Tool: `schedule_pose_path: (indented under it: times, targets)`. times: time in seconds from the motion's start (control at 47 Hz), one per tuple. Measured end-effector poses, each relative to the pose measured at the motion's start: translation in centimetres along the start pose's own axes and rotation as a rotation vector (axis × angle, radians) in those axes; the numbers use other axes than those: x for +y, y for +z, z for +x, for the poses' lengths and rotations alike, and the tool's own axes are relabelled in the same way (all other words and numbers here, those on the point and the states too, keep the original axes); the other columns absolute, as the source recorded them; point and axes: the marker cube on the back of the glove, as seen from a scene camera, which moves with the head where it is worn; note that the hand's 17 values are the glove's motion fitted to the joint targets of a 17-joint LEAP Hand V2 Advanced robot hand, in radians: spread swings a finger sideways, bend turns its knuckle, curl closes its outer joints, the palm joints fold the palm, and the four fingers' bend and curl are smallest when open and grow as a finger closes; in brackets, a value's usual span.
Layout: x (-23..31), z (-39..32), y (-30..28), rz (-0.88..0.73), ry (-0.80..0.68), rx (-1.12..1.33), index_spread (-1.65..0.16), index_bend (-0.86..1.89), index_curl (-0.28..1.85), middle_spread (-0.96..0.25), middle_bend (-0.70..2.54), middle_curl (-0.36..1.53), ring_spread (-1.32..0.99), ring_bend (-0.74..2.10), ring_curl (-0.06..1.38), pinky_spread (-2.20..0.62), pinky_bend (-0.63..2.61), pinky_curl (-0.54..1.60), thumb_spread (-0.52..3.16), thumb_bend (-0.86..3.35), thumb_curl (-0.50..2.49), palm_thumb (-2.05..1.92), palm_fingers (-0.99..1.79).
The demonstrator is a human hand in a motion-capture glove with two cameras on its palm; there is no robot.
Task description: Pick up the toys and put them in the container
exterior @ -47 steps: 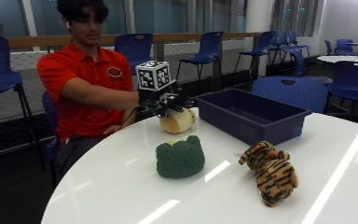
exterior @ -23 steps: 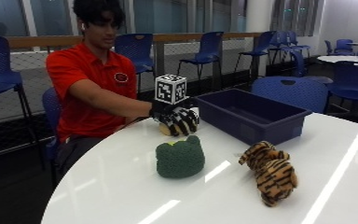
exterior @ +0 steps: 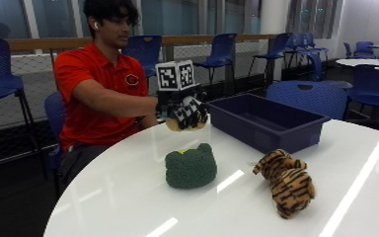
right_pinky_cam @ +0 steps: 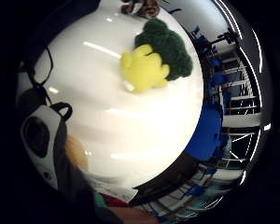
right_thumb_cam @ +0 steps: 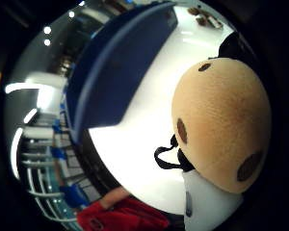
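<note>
My gloved right hand [exterior: 187,110] grips a tan plush toy [exterior: 185,126] with brown spots and holds it a little above the white table [exterior: 130,197], just beside the near end of the blue container [exterior: 266,121]. The same toy fills much of the thumb side palm view [right_thumb_cam: 221,125], with the blue container [right_thumb_cam: 120,67] beyond it. A green frog plush [exterior: 190,167] with a yellow underside [right_pinky_cam: 144,70] lies on the table in front of the hand. A striped tiger plush [exterior: 285,180] lies to its right, near the container's long wall.
The person sits at the table's far edge. Blue chairs [exterior: 308,94] stand close behind the container. The table's rounded edge runs along the left and front.
The hand came down over the tan toy, closed around it, and has now risen slightly with it. The frog and tiger plush have not moved.
</note>
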Motion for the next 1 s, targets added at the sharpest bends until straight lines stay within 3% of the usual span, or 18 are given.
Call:
schedule_pose_path:
  times: [0.128, 0.362, 0.468, 0.49, 0.575, 0.66, 0.787, 0.894, 1.0]
  targets:
    - [-4.5, 0.3, -4.2, 0.041, 0.031, -0.028, -0.38, 0.21, 0.21, -0.41, 0.66, 0.47, -0.45, 1.06, 0.46, -0.44, 0.97, 0.39, 0.91, 0.13, 0.54, 0.56, 1.21]
    - [-12.3, -9.0, -8.8, 0.092, -0.069, -0.111, -0.38, 0.18, 0.25, -0.42, 0.68, 0.52, -0.44, 1.09, 0.47, -0.44, 1.0, 0.41, 0.79, 0.08, 0.62, 0.57, 1.16]
    - [-13.7, -11.1, -8.9, 0.106, -0.346, -0.039, -0.39, 0.15, 0.25, -0.42, 0.67, 0.53, -0.44, 1.09, 0.48, -0.44, 1.02, 0.42, 0.76, 0.07, 0.66, 0.59, 1.09]
    - [-14.0, -11.7, -8.9, 0.102, -0.35, -0.05, -0.39, 0.14, 0.24, -0.43, 0.66, 0.53, -0.45, 1.09, 0.48, -0.44, 1.03, 0.42, 0.76, 0.06, 0.67, 0.59, 1.06]
    - [-15.0, -15.1, -9.0, 0.071, -0.139, -0.162, -0.4, 0.13, 0.23, -0.44, 0.64, 0.54, -0.45, 1.08, 0.48, -0.44, 1.04, 0.43, 0.76, 0.05, 0.69, 0.59, 1.02]
    - [-15.3, -17.4, -8.4, 0.056, -0.157, -0.193, -0.4, 0.11, 0.22, -0.45, 0.61, 0.54, -0.46, 1.08, 0.48, -0.45, 1.06, 0.43, 0.77, 0.03, 0.7, 0.59, 0.96]
    - [-15.5, -19.0, -7.1, 0.046, -0.179, -0.185, -0.4, 0.09, 0.19, -0.44, 0.5, 0.53, -0.46, 1.04, 0.48, -0.45, 1.12, 0.44, 0.85, -0.01, 0.71, 0.53, 0.77]
    - [-15.2, -19.6, -6.2, -0.054, -0.2, -0.216, -0.39, 0.1, 0.16, -0.42, 0.44, 0.51, -0.46, 1.01, 0.46, -0.41, 1.15, 0.43, 0.99, -0.02, 0.68, 0.45, 0.66]
    - [-14.5, -18.8, -6.2, -0.073, -0.217, -0.218, -0.38, 0.2, 0.23, -0.3, 0.32, 0.49, -0.33, 0.73, 0.41, -0.21, 1.01, 0.43, 1.1, -0.09, 0.58, 0.21, -0.05]
